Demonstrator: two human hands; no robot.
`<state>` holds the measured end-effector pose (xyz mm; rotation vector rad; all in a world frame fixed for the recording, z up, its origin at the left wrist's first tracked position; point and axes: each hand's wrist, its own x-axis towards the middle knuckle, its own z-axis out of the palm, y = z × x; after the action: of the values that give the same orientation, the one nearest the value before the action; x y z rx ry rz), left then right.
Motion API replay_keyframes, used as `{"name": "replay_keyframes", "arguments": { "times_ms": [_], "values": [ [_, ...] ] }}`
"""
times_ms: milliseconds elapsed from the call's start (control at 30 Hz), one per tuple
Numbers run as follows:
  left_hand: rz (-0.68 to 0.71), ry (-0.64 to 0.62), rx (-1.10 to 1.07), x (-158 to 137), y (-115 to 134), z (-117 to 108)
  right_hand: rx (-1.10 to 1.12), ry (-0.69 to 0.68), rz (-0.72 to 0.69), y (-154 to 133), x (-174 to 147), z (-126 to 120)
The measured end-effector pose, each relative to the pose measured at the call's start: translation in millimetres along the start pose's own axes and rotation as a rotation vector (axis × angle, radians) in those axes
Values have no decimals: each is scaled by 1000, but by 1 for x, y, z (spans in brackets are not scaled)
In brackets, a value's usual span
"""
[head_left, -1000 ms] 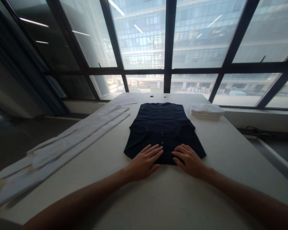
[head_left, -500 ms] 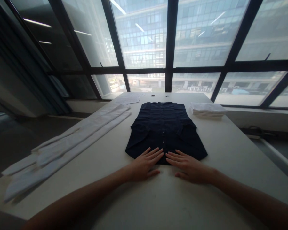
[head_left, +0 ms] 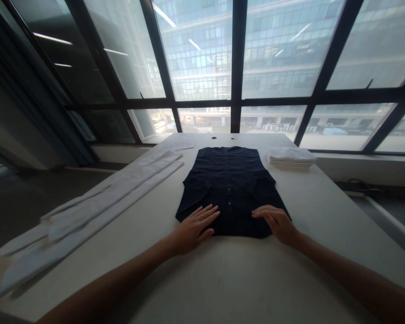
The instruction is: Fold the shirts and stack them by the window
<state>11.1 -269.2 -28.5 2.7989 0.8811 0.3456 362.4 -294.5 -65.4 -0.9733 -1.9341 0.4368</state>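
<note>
A dark navy buttoned shirt [head_left: 227,180] lies flat, front up, on the white table [head_left: 222,279]. Small buttons run down its middle, and no sleeves stick out at its sides. My left hand [head_left: 195,227] rests on the shirt's near left part with fingers stretched out and the palm down. Over the near right corner is my right hand [head_left: 278,222], its fingers loosely bent and pointing left. Nothing shows in its grasp; whether its fingertips touch the cloth is hard to tell.
Long white folded cloths [head_left: 97,204] lie along the table's left side. A stack of folded white cloth [head_left: 290,156] sits at the far right. Thin white sheets [head_left: 180,141] lie at the far left. Large windows [head_left: 202,54] stand beyond the table, with a dark curtain [head_left: 50,99] at left.
My hands have moved apart from the middle of the shirt's near edge, left hand leftward and right hand rightward. The right hand's fingers have gone from flat to bent.
</note>
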Motion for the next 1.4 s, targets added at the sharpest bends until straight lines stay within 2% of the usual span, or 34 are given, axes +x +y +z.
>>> {"name": "replay_keyframes", "arguments": {
  "times_ms": [133, 267, 333, 467, 567, 700, 900, 1200, 1400],
  "values": [
    [-57, 216, -14, 8, -7, -18, -31, 166, 72, 0, 8, 2],
    [-20, 357, 16, 11, -6, -29, -109, 166, -8, -9, 12, 3],
    [71, 324, 35, 12, -1, -24, -143, 88, -116, -16, 11, 5],
    [193, 46, 32, 12, 8, 0, -200, -223, -291, -28, 7, 7],
    [179, -88, 5, 13, 8, 15, -222, -437, -251, -34, 5, 8],
    [149, -129, -12, 13, 4, 20, -193, -552, -144, -36, 7, 7],
    [129, -103, -15, 14, 4, 19, -173, -485, -156, -36, 11, 3],
    [129, -128, -27, 13, 4, 18, -179, -375, -167, -32, 11, 3],
    [135, -106, -31, 12, 4, 18, -163, -294, -228, -31, 8, 6]
  ]
}}
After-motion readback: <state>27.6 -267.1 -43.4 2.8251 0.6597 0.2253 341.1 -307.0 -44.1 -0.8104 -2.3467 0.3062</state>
